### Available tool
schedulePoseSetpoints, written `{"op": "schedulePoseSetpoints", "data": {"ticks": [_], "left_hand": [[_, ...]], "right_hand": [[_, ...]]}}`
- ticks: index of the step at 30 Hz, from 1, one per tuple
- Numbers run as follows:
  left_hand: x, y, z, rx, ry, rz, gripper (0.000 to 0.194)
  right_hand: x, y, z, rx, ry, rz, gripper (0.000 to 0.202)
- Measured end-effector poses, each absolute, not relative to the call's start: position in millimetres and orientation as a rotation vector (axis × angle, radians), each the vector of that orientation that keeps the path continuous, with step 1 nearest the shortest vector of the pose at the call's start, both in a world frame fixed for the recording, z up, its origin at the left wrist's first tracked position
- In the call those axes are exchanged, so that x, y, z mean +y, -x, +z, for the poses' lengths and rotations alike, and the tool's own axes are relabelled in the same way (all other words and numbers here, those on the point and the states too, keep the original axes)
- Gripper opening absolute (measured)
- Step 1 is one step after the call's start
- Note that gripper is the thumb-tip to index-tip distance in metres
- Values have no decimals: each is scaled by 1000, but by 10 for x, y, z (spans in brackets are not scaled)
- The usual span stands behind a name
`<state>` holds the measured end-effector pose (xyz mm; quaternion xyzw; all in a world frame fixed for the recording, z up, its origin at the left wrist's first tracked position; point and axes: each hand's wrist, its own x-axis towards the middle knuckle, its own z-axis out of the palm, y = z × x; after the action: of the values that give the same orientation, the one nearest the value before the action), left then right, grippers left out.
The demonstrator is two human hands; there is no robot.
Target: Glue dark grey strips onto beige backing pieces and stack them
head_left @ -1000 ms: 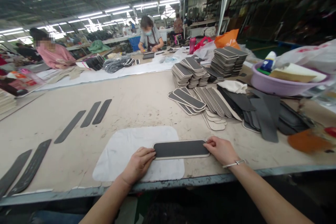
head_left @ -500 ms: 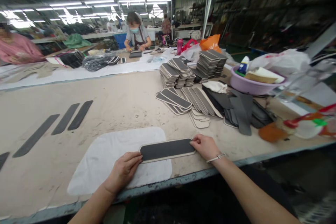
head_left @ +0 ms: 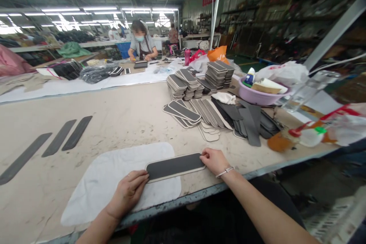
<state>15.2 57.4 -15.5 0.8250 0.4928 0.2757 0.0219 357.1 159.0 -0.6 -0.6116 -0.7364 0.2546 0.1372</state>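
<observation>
A long dark grey panel with a pale border and rounded ends (head_left: 174,167) lies partly over a white cloth sheet (head_left: 94,183) near the table's front edge. My left hand (head_left: 132,188) has its fingers together and grips the panel's left end. At the right end, my right hand (head_left: 214,161) pinches the corner between thumb and bent fingers. The undersides of both ends are hidden from view. Loose bordered panels (head_left: 184,111) lie beyond my right hand, beside a fanned row of similar pieces (head_left: 210,112).
Stacked panels (head_left: 219,76) stand at the back right, near a purple basin (head_left: 257,97). Dark strips (head_left: 70,133) lie on the left. Farther right are a glass jar (head_left: 300,93) and a green-capped bottle (head_left: 311,137). Across the table a person (head_left: 141,47) works.
The camera view has shifted, so the scene sits slightly lower and farther left. Both hands keep their places at the panel's ends, with little visible movement against the cloth.
</observation>
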Motion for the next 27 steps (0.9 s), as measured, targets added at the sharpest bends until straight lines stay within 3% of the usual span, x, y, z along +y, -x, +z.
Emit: {"op": "schedulePoseSetpoints", "data": {"ticks": [6, 10, 13, 18, 27], "left_hand": [[557, -181, -116, 1547, -2523, 804, 19], [564, -184, -119, 1539, -2551, 776, 19], [574, -178, -128, 1533, -2570, 780, 18], [574, -176, -131, 1530, -2548, 759, 17], [545, -194, -94, 1569, -2417, 752, 16]], "right_hand": [[1367, -3427, 203, -2280, 1648, 377, 32], [1099, -2956, 173, -2500, 1158, 519, 63], [927, -2558, 96, -2537, 1066, 616, 77], [854, -2466, -2, -2590, 1094, 650, 75], [1096, -3428, -128, -2580, 1593, 485, 78]]}}
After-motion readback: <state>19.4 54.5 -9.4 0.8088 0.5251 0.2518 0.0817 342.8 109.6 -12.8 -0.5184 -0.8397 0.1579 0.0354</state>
